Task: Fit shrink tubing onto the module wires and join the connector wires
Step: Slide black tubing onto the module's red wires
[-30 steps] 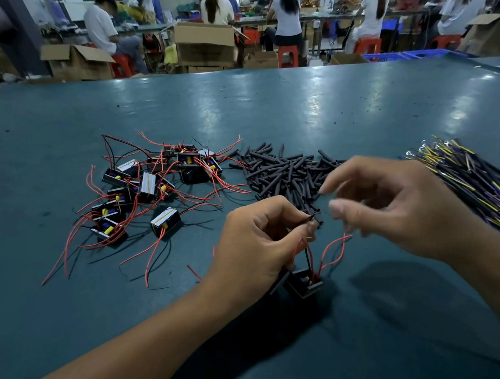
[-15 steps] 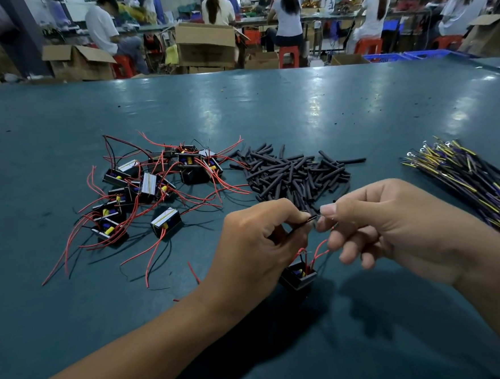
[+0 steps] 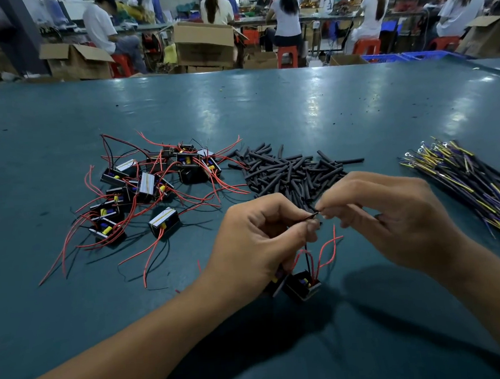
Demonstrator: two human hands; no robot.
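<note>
Left hand (image 3: 261, 241) at lower centre of frame, pinching black module wire (image 3: 306, 255), right hand (image 3: 392, 217) pinching shrink tube (image 3: 312, 215) at wire tip, module (image 3: 301, 285) below on teal surface (image 3: 266, 99), tube pile (image 3: 289, 171) behind hands.

The pile of black tubing pieces (image 3: 289, 171) sits mid-worktop (image 3: 266, 105). Left of it, touching its edge, modules (image 3: 154, 190) sprawl with red wires (image 3: 70, 261) trailing toward the near side. Right of it, across a bare strip, lies a bundle of connector wires (image 3: 473, 179). Beyond the pile the worktop runs bare to its far edge. Just in front of the pile, both hands block the way.
</note>
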